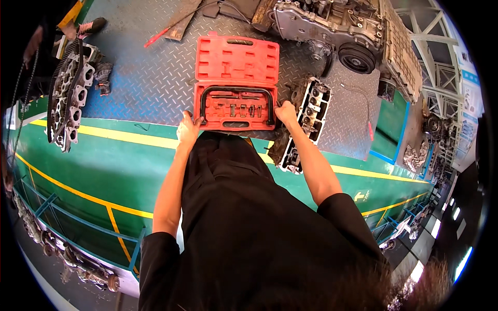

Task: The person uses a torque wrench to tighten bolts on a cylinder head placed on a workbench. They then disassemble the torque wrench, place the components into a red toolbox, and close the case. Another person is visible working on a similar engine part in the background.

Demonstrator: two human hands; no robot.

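Note:
A red plastic tool case (238, 62) lies unfolded at the near edge of a metal plate tabletop, its lid laid back. In its near half rests a black C-shaped clamp frame (237, 89), with several small metal pieces (242, 110) in the moulded slots inside the frame. My left hand (188, 129) holds the case's near left corner, thumb toward the rim. At the right edge, my right hand (286, 112) is closed on the case's side with its fingers curled; some fingertips are hidden. Close beside it stands a cylinder head (315, 106).
A large engine (321, 23) with a black pulley (357, 57) occupies the far right of the diamond-plate tabletop (129, 67). Another cylinder head (72, 101) is at the left, beside a grey glove (104, 78). A red-handled tool (155, 38) lies near a wooden board (182, 20).

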